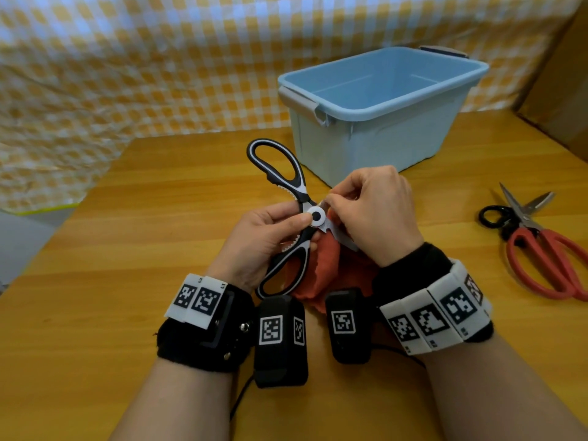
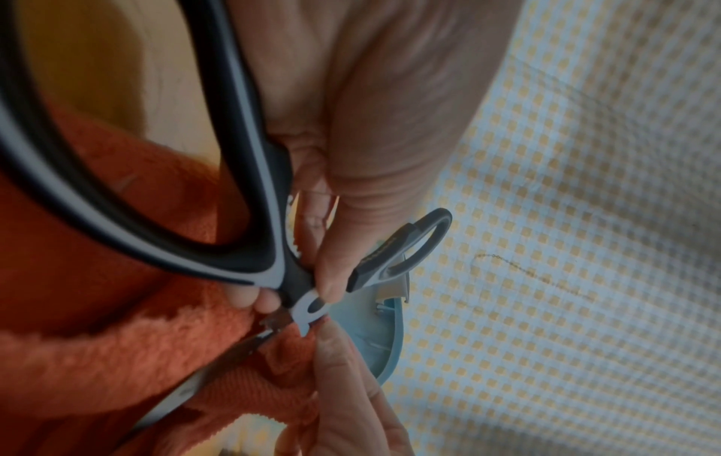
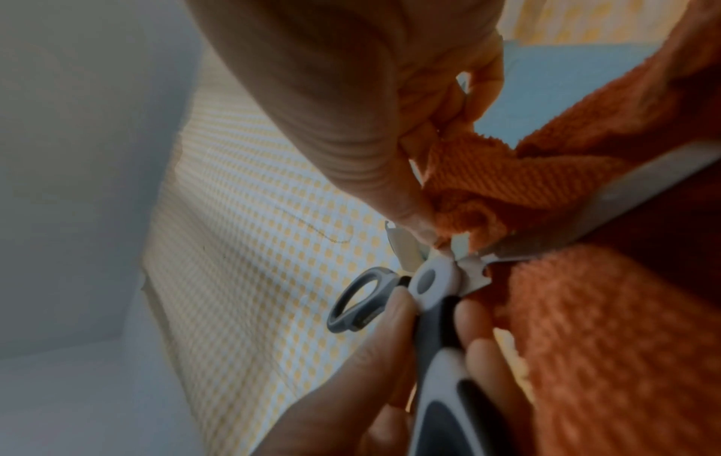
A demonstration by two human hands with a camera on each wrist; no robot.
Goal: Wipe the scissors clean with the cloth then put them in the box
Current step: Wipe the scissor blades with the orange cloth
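Black-and-white kitchen scissors (image 1: 288,183) are spread wide open above the wooden table. My left hand (image 1: 270,237) grips them at the pivot and lower handle (image 2: 249,172), thumb beside the round white pivot cap (image 3: 431,282). My right hand (image 1: 369,211) pinches an orange cloth (image 1: 327,265) against one blade close to the pivot (image 3: 452,197). The other blade (image 3: 640,188) lies across the cloth, partly covered. The cloth (image 2: 97,339) hangs down under both hands. An empty light-blue box (image 1: 378,100) stands open just behind the hands.
A second pair of scissors with red handles (image 1: 541,249) lies open on the table (image 1: 127,218) at the right. A yellow-checked cloth backdrop (image 1: 127,58) hangs behind. A brown cardboard surface (image 1: 563,90) stands at the far right.
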